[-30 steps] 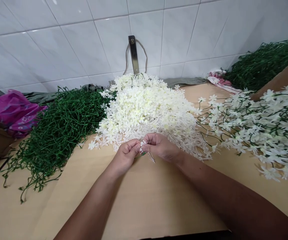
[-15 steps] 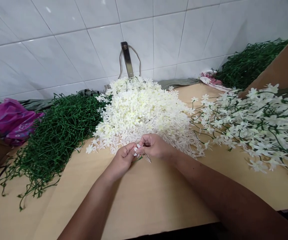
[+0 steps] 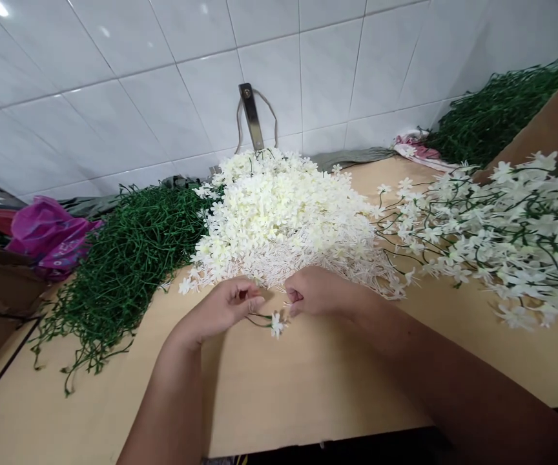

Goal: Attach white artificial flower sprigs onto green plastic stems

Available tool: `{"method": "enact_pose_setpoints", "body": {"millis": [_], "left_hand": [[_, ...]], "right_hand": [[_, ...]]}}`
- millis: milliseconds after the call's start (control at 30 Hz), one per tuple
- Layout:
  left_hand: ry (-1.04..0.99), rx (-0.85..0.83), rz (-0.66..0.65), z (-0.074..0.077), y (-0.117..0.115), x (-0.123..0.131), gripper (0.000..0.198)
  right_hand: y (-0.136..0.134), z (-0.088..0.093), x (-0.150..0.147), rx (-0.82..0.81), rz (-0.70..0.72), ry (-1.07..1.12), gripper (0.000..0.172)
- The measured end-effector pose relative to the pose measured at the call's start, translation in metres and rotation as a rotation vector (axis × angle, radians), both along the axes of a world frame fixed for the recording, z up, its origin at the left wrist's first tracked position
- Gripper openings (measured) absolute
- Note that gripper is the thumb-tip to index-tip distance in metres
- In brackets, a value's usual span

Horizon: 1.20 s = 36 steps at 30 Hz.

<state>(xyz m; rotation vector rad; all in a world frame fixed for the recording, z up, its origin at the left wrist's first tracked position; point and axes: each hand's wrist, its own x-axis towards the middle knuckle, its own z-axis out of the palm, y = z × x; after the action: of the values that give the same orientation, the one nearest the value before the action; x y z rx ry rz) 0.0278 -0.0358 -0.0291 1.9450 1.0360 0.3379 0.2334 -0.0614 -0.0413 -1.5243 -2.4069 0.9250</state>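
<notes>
White flower point(image 3: 277, 325): probably light, delicate; best held by its green stem point(image 3: 260, 316). Left hand point(image 3: 221, 309): grip indiscernible; right hand point(image 3: 318, 292): pinching pale strands point(image 3: 287, 304).

A small artificial-flower workshop, by the look of it: the tan desk point(image 3: 269, 400) at 6 o'clock carries materials in bulk, sorted by kind. White blossoms point(image 3: 279, 200) are heaped mid-dial, bare green stems point(image 3: 138, 258) at 9, stemmed white flowers point(image 3: 506, 232) at 3. A glossy tiled wall point(image 3: 332, 71) at 12 and a cardboard box point(image 3: 2, 287) at 8 suggest plain, makeshift premises.
</notes>
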Motion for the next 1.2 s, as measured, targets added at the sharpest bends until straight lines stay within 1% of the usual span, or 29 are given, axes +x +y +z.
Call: {"method": "enact_pose_setpoints", "body": {"millis": [33,100,167,233,300,367,433,500,600,667,767,833,933,1000,1067,1200], "left_hand": [[0.001,0.097,0.096,-0.004,0.004,0.0,0.02],[-0.001,0.294,0.337,-0.013,0.014,0.002,0.018],[0.033,0.44,0.513,-0.023,0.024,0.005,0.017],[0.133,0.549,0.558,-0.031,0.032,0.01,0.018],[0.238,0.635,0.531,-0.037,0.037,0.014,0.021],[0.3,0.682,0.503,-0.04,0.038,0.017,0.021],[0.298,0.694,0.51,-0.041,0.039,0.017,0.02],[0.22,0.681,0.55,-0.04,0.04,0.014,0.019],[0.005,0.617,0.651,-0.035,0.042,0.01,0.018],[-0.193,0.52,0.721,-0.03,0.043,0.008,0.017],[-0.521,0.246,0.765,-0.022,0.039,0.011,0.022],[-0.671,0.032,0.739,-0.018,0.032,0.016,0.025],[-0.747,-0.235,0.654,-0.014,0.018,0.029,0.028],[-0.761,-0.355,0.605,-0.014,0.011,0.036,0.028],[-0.764,-0.417,0.578,-0.015,0.007,0.041,0.027],[-0.752,-0.438,0.576,-0.016,0.004,0.044,0.028]], "right_hand": [[0.0,-0.002,0.0,0.005,0.013,0.011,0.012],[0.002,-0.005,0.001,-0.002,0.015,0.082,0.006],[0.005,-0.006,0.004,-0.015,-0.023,0.183,0.005],[0.007,-0.006,0.007,0.006,-0.074,0.278,0.008],[0.01,-0.006,0.008,0.051,-0.101,0.371,0.012],[0.012,-0.009,0.006,0.088,-0.122,0.47,0.013],[0.013,-0.013,0.003,0.096,-0.148,0.572,0.011],[0.015,-0.017,0.0,0.093,-0.188,0.666,0.01],[0.016,-0.021,-0.003,0.093,-0.25,0.792,0.014],[0.016,-0.02,-0.005,0.11,-0.291,0.849,0.016],[0.015,-0.017,-0.008,0.148,-0.368,0.909,0.017],[0.014,-0.013,-0.011,0.16,-0.413,0.953,0.018],[0.011,-0.009,-0.016,0.176,-0.451,1.011,0.017],[0.01,-0.009,-0.019,0.187,-0.471,1.041,0.014],[0.01,-0.012,-0.021,0.193,-0.493,1.064,0.011],[0.011,-0.016,-0.022,0.259,-0.513,1.009,0.007]]}}
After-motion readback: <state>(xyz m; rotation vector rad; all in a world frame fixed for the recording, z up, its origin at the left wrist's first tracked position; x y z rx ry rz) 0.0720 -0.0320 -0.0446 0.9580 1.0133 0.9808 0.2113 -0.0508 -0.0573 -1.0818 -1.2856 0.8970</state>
